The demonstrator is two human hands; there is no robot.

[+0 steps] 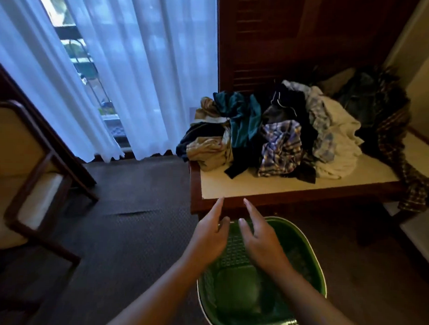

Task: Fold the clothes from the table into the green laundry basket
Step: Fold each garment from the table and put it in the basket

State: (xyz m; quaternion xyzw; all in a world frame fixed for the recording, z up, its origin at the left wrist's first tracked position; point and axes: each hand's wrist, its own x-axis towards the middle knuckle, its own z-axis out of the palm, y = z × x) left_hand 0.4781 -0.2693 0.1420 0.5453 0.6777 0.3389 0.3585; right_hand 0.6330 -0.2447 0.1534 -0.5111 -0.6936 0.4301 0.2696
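Observation:
A heap of unfolded clothes (pixel 282 135) lies on the back of the white-topped wooden table (pixel 268 186): a teal garment, a purple plaid shirt, a white piece, dark items, and a brown plaid cloth (pixel 412 183) hanging over the right edge. The green laundry basket (pixel 312 260) stands on the floor in front of the table with nothing in it. My left hand (pixel 210 231) and my right hand (pixel 259 237) hover side by side above the basket, fingers straight, pointing at the table's front edge and holding nothing.
A wooden chair (pixel 30 180) with a pale cushion stands at the left. White sheer curtains (pixel 114 73) cover a window behind. Dark carpet (pixel 134 208) spreads between chair and table. A dark louvred wooden panel (pixel 273 42) rises behind the table.

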